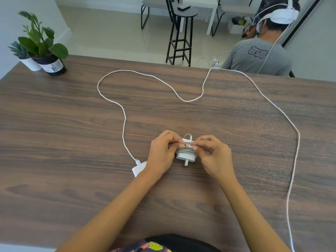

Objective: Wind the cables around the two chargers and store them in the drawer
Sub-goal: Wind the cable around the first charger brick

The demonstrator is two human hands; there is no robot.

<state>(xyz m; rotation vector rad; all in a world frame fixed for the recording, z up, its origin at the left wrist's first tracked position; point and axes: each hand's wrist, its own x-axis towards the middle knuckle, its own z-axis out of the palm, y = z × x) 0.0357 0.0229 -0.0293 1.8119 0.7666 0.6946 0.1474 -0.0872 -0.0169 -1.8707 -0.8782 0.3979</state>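
Both hands work at bench centre. Left hand (pixel 161 151) and right hand (pixel 211 153) pinch the cable end against the wound white square plug-in charger (pixel 186 155), fingertips meeting on its top. Judged step: tucking the loose end to finish charger one. Next move calls for securing that end, then taking up the second white charger (pixel 139 168), just left of the left wrist. Its long white braided cable (pixel 124 122) lies unwound across the dark wood-grain bench (pixel 63 133). Count: two chargers, one wound. Drawer not in view. Two potted plants (pixel 40 46) at far left corner.

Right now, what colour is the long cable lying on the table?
White. The long cable shows clearly against the dark wood-grain table in the head view.
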